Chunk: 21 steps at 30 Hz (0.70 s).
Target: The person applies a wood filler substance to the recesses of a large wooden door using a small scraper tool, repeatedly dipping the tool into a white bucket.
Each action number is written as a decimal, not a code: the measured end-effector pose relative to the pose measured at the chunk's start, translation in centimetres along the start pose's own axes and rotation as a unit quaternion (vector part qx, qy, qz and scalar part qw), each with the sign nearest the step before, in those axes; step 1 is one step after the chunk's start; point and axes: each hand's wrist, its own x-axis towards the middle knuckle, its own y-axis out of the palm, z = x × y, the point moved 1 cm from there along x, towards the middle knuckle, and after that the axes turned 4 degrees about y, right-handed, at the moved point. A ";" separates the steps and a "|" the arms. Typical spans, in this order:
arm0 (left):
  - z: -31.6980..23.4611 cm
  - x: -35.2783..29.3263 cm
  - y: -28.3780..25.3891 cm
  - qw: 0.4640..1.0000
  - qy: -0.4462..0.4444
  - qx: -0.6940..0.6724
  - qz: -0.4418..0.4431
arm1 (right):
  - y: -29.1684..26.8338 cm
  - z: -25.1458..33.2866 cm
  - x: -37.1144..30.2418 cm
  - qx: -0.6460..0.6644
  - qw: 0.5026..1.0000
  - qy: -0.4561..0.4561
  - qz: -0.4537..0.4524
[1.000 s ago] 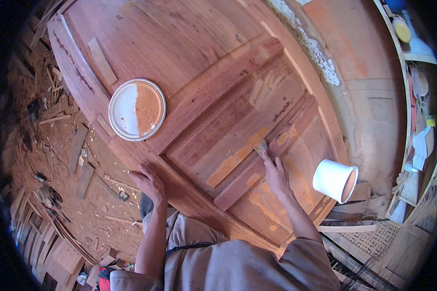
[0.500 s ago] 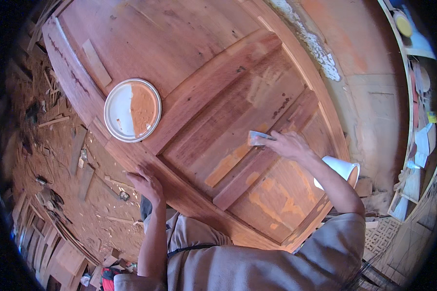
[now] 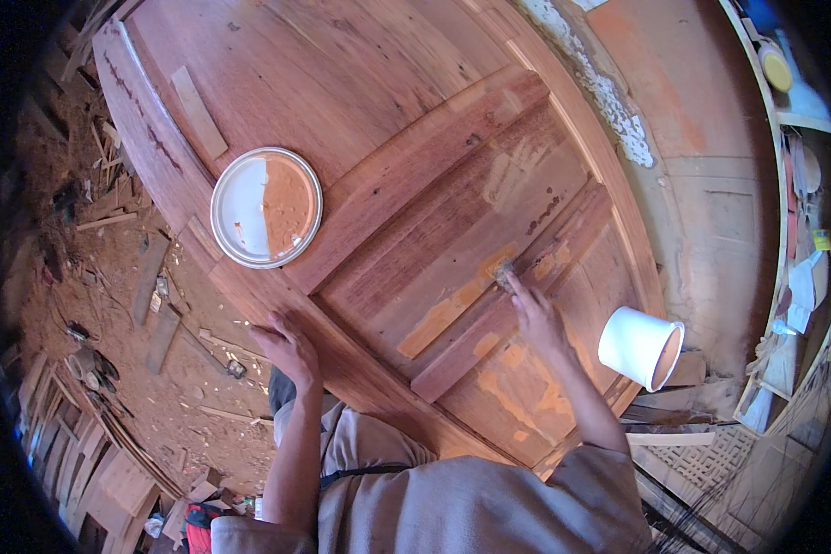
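Observation:
A large reddish wooden panelled door (image 3: 379, 217) lies in front of me, with orange filler patches (image 3: 448, 319) smeared over its panels. My right hand (image 3: 539, 321) grips a small flat putty knife (image 3: 504, 273), its blade against the recessed panel beside a raised strip. Much of the knife is hidden by the fingers. On the door's near left edge rests my left hand (image 3: 289, 351), holding nothing, fingers apart. A round lid (image 3: 246, 222) lies on the door beyond that hand, its right half spread with orange filler. Right of my right forearm, a white bucket (image 3: 630, 343) lies tipped on its side.
A thin wood strip (image 3: 199, 111) lies on the door past the lid. Wood scraps and shavings litter the brown floor (image 3: 189, 342) at left, with stacked boards (image 3: 125, 475) at lower left. Another door-like panel (image 3: 711, 231) and a cluttered shelf (image 3: 794, 240) stand at right.
My right hand has moved nearer and slightly left, turning the putty knife down onto the panel. Fresh filler shows around the blade. The view has shifted slightly; my left hand stays at the edge.

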 end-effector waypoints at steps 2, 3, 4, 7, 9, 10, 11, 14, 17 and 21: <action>0.1 0.0 0.2 1.000 0.004 -0.008 0.001 | 1.3 1.3 -0.2 0.013 0.999 0.001 -0.041; 0.1 -0.1 0.3 1.000 0.009 -0.016 0.001 | 1.9 1.6 -0.2 0.005 0.999 0.002 -0.052; 0.1 -0.1 0.3 1.000 0.014 -0.024 0.001 | 2.5 1.6 -0.3 -0.003 0.998 0.003 -0.063; 1.4 0.0 0.6 0.999 0.034 -0.018 -0.009 | 3.5 1.4 -1.3 -0.071 0.996 0.040 -0.041; 1.0 0.1 0.2 1.000 0.019 -0.020 0.011 | 2.3 1.3 -1.9 -0.097 0.993 0.063 -0.021; 0.8 0.2 0.1 0.999 0.003 -0.020 0.030 | 1.2 0.6 -2.3 -0.073 0.995 0.063 0.001; 0.6 0.1 0.0 0.999 0.003 -0.020 0.030 | 0.4 0.0 -2.6 -0.047 0.997 0.062 0.025; 0.6 0.0 0.1 0.999 0.007 -0.013 0.029 | -1.2 -1.2 -1.0 0.046 0.995 -0.013 -0.089; 1.4 0.0 0.4 0.998 0.053 -0.024 -0.001 | -0.6 -0.9 1.6 0.023 0.998 0.041 -0.046; 0.4 0.1 0.0 0.999 -0.004 -0.017 0.047 | 1.8 -1.6 0.9 -0.069 0.995 0.051 -0.052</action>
